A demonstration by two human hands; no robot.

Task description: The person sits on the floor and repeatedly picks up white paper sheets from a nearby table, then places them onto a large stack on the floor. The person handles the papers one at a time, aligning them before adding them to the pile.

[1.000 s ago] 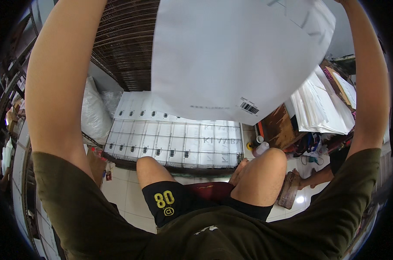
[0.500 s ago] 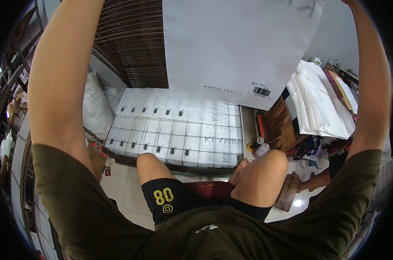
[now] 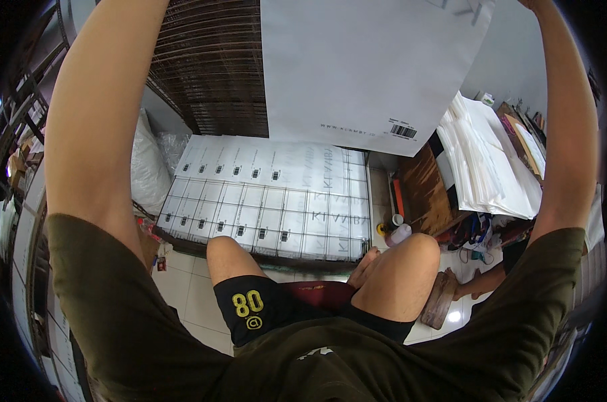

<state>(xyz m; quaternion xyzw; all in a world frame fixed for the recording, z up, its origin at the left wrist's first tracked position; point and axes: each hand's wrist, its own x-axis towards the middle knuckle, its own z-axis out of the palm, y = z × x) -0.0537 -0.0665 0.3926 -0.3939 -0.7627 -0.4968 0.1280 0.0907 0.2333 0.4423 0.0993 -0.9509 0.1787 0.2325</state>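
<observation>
A large white printed sheet (image 3: pixel 363 74), with a small barcode near its lower right corner, hangs raised before me. Both my arms reach up on either side of it. The left forearm (image 3: pixel 109 80) runs out past the top edge, so my left hand is out of the picture. Only a sliver of my right hand (image 3: pixel 528 3) shows at the top right, beside the sheet's upper right part; its fingers are cut off. Below lies a wire drying rack (image 3: pixel 369 201) bearing several white printed sheets (image 3: pixel 250 208) in overlapping rows. Raised brown rack trays (image 3: pixel 213 74) stand behind.
Right, a stack of white sheets (image 3: pixel 487 161) lies on a worn wooden cabinet (image 3: pixel 424 187). A pale container (image 3: pixel 399 234) is on the floor by my knee. Plastic-wrapped bundles (image 3: pixel 149 161) stand left. Another person's foot (image 3: pixel 454 285) is near a wooden block (image 3: pixel 439 299).
The raised sheet has shifted slightly up, and its left edge now lies a little further right. My right forearm has moved slightly inward. The rack and its sheets appear slightly further left.
</observation>
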